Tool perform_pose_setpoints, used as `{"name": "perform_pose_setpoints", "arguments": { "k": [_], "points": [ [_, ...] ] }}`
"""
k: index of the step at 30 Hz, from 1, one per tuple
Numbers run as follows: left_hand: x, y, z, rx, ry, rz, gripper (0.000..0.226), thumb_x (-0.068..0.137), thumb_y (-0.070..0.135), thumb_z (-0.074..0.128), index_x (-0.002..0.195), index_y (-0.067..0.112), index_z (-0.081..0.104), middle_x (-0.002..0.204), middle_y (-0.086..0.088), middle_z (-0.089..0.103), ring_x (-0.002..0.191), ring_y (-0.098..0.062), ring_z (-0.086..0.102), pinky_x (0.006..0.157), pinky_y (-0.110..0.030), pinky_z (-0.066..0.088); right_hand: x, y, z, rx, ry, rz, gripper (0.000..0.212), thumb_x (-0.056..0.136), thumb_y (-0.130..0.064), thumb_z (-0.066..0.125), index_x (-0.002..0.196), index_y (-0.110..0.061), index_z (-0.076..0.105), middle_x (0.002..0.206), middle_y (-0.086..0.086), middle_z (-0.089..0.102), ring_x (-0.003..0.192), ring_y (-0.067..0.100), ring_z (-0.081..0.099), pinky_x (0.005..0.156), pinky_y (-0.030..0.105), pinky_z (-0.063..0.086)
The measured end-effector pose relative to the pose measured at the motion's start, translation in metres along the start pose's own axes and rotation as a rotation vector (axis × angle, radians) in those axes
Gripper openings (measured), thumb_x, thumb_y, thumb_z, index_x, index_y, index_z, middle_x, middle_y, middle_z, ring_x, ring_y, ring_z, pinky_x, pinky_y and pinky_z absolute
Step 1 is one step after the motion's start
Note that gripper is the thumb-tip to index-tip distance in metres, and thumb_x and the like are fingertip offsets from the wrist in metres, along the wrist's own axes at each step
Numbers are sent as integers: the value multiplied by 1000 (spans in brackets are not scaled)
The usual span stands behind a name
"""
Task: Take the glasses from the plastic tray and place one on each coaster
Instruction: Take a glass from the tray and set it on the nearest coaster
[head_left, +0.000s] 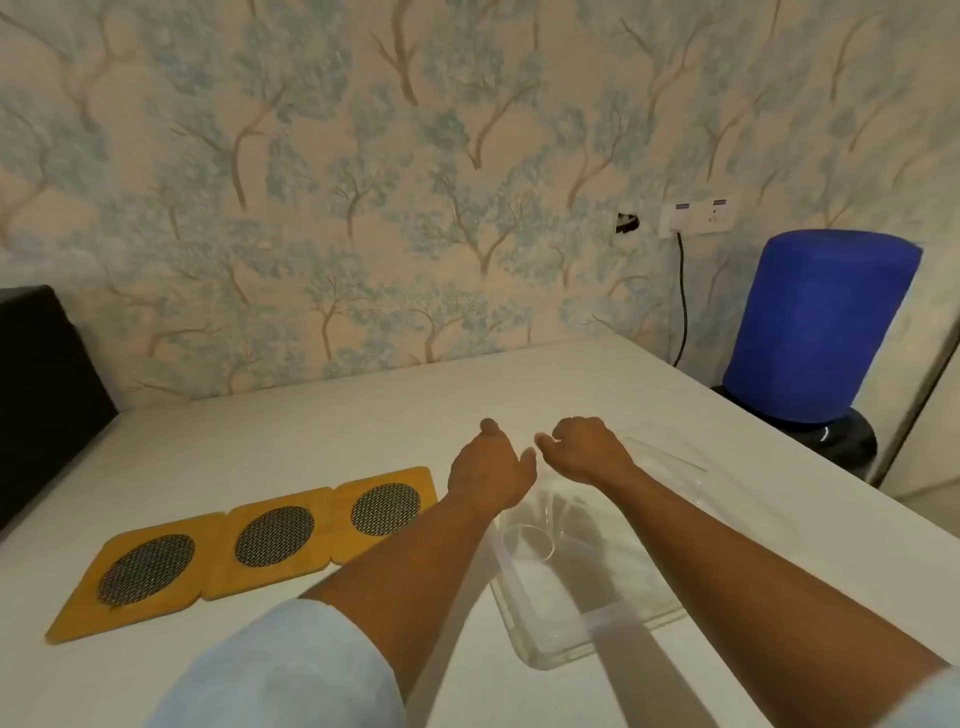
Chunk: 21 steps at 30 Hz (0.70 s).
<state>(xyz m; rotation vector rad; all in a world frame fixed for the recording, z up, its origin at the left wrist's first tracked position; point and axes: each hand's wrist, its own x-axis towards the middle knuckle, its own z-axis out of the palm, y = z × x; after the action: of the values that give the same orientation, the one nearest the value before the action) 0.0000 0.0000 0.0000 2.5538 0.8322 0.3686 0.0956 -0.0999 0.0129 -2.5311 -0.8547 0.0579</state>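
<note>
Three yellow wooden coasters with dark mesh centres lie in a row on the white table: left (140, 571), middle (272, 538), right (387, 509). All three are bare. A clear plastic tray (540, 639) sits to their right. In it lies at least one clear glass (530, 540) on its side, hard to make out. My left hand (491, 470) hovers over the tray's far left corner. My right hand (584, 452) is just beside it, over the tray's far end. Both have loosely curled fingers and hold nothing.
A blue cover over a dark round base (821, 332) stands at the right beyond the table edge. A dark chair back (41, 395) is at the left. A cable (683, 301) hangs from a wall socket (696, 215).
</note>
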Motion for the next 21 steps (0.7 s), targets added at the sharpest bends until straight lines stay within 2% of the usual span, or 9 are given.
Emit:
{"name": "perform_pose_setpoints", "arguments": {
  "k": [1, 3, 7, 9, 11, 13, 16, 18, 21],
  "points": [
    [1, 2, 1, 15, -33, -18, 72, 94, 50, 49, 143, 3, 29, 126, -14, 61, 109, -31, 63, 73, -36, 48, 2, 2, 2, -2, -56, 8, 44, 93, -45, 44, 69, -10, 57, 76, 4, 61, 81, 27, 60, 60, 30, 39],
    [3, 4, 8, 41, -79, -32, 74, 92, 51, 52, 142, 2, 30, 123, -13, 62, 106, -29, 64, 71, -34, 48, 5, 4, 5, 25, -126, 52, 44, 91, -42, 47, 58, -12, 46, 64, 2, 54, 67, 21, 55, 52, 29, 35],
    [6, 8, 20, 37, -156, -71, 75, 86, 47, 61, 139, 3, 31, 124, -11, 59, 107, -28, 63, 75, -35, 52, 5, 5, 10, 155, -225, 133, 37, 85, -35, 53, 58, -10, 55, 59, 5, 63, 61, 18, 59, 55, 26, 42],
    [8, 9, 24, 51, -183, -91, 74, 84, 44, 64, 137, 4, 33, 125, -10, 58, 107, -26, 63, 71, -33, 50, 5, 5, 13, 190, -263, 156, 36, 85, -31, 54, 56, -10, 58, 58, 7, 65, 59, 18, 61, 54, 25, 41],
    [9, 10, 28, 71, -206, -96, 73, 84, 41, 66, 137, 3, 34, 121, -9, 59, 103, -25, 64, 65, -31, 45, 5, 3, 16, 198, -294, 182, 41, 84, -30, 56, 48, -12, 53, 53, 6, 62, 53, 16, 56, 53, 23, 38],
    [9, 11, 32, 95, -224, -81, 79, 85, 37, 65, 144, 0, 27, 113, -8, 64, 98, -24, 66, 62, -30, 43, 5, 2, 19, 193, -309, 206, 44, 84, -31, 58, 45, -12, 49, 49, 5, 58, 48, 14, 53, 52, 22, 38],
    [11, 9, 38, 100, -242, -69, 97, 86, 35, 63, 153, -3, 5, 105, -7, 69, 95, -22, 67, 61, -29, 44, 5, 2, 23, 204, -330, 224, 43, 82, -31, 60, 46, -12, 51, 41, 1, 57, 46, 12, 55, 52, 21, 40],
    [12, 7, 41, 96, -255, -70, 96, 85, 35, 64, 152, -3, 7, 102, -5, 69, 92, -22, 66, 61, -29, 43, 5, 3, 25, 238, -343, 228, 42, 83, -33, 59, 48, -11, 52, 37, -2, 56, 45, 12, 56, 50, 21, 40],
    [15, 6, 41, 72, -256, -86, 90, 82, 34, 68, 148, -1, 17, 100, -5, 66, 89, -22, 65, 61, -30, 44, 4, 3, 25, 283, -344, 235, 41, 83, -37, 60, 52, -10, 54, 42, 1, 59, 47, 12, 58, 50, 21, 41]
  ]
}}
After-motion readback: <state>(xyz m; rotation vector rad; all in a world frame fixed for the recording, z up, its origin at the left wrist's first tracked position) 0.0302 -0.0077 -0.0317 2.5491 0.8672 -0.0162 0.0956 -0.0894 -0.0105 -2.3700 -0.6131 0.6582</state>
